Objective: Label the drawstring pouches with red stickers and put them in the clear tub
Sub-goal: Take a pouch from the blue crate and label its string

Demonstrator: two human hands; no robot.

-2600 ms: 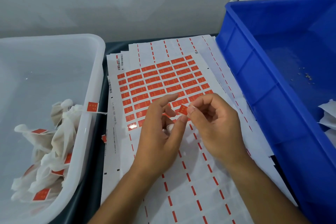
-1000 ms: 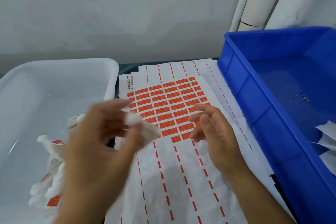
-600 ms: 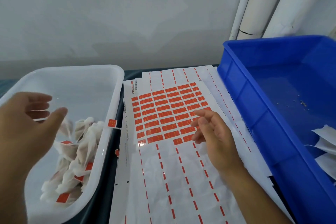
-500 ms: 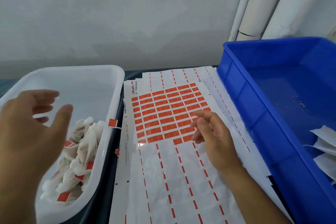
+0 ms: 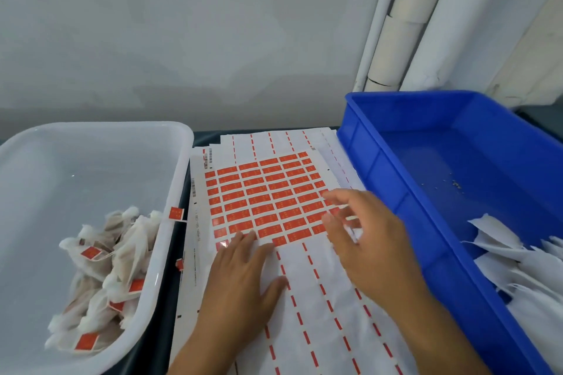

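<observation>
Your left hand [image 5: 243, 280] lies flat, fingers straight, on the sticker sheet [image 5: 304, 298] while your right hand [image 5: 368, 237] hovers with fingers spread and empty above the red stickers [image 5: 262, 195], and the labelled drawstring pouches [image 5: 106, 271] sit heaped in the clear tub [image 5: 179, 167] at your left.

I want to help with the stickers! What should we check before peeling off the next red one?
1. Left hand flat on the sticker sheet, steadying it: ok.
2. Right hand empty, fingers free: ok.
3. Red stickers left on the sheet: ok.
4. Unlabelled pouches waiting in the blue crate: ok.
5. Room in the clear tub: ok.
6. Which sticker the fingers reach for: cannot tell.
</observation>
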